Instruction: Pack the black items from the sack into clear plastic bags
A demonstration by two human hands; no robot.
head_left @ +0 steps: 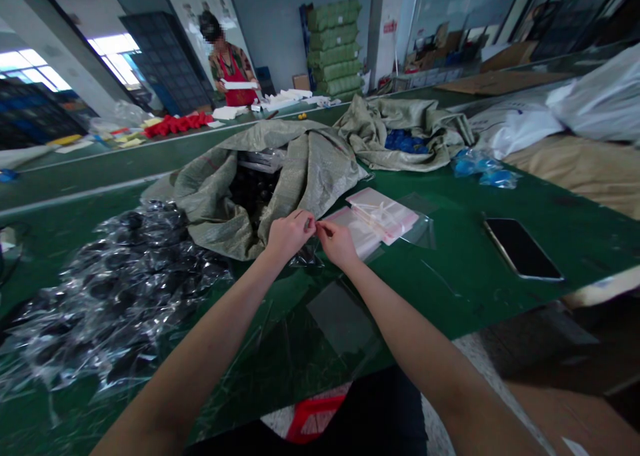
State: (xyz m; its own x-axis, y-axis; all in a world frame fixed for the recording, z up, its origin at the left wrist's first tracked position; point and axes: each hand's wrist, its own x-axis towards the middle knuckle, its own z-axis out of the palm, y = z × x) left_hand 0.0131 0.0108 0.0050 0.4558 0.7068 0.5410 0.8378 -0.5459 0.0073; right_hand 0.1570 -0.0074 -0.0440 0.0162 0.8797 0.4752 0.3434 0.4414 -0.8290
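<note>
Pinching clear bag (pixel 306 257), left hand (pixel 290 235) and right hand (pixel 340 245) meet; bagged heap (pixel 125 283) looks done, black pieces (pixel 255 188) in sack (pixel 325 159) remain.

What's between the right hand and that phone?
In the head view, stacked clear plastic bags lie beside the right hand, then green tabletop up to the smartphone.

The green bench (pixel 450 289) carries bagged black items (pixel 125 283), heaped; a large woven sack (pixel 320 166); a smaller sack (pixel 365 133); stacked clear bags (pixel 387 217); bagged blue items (pixel 497 177); a dark-screened phone (pixel 523 248).
</note>
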